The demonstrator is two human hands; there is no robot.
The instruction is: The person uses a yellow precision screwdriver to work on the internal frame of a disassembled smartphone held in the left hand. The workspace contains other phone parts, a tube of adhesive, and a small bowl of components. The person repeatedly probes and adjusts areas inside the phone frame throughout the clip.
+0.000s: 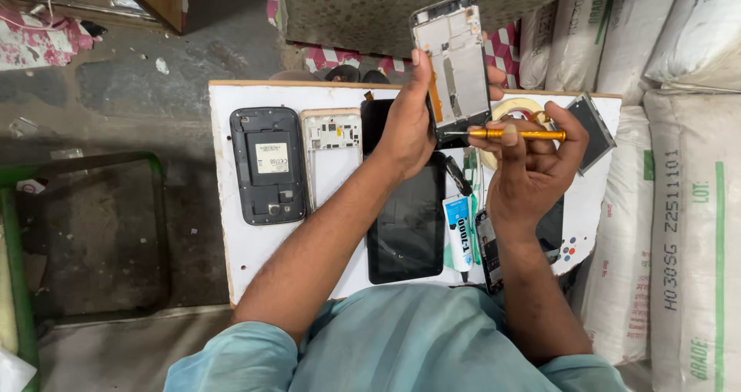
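White board (231,253): a flat work surface laid across the person's lap; every place below is given from it.

Phone frame (451,60): an opened handset shell, silver-edged and pale inside, held upright above the board's far edge. Left hand (407,126): fingers closed round the frame's lower left side, thumb stretched up along its edge.

Screwdriver (515,134): slim, with an orange-gold handle, held level over the board's right part, its thin metal tip touching the frame's lower end. Right hand (532,164): fingers curled and clamped on the handle, thumb pressing on top.

Black phone back (268,164): lies on the board's left part, with a pale label at its centre.

White phone frame (331,157): lies just right of the black phone back, circuit parts at its top end.

Dark tablet (407,222): lies on the board's middle, partly under the left forearm.

Glue tube (460,234): white and blue, just right of the tablet, near the board's near edge.

Tape roll (515,106): pale ring at the board's far right, mostly hidden behind the right hand.

Small screen panel (594,130): tilted at the board's far right corner.

White sacks (679,168): stacked just beyond the board's right side.
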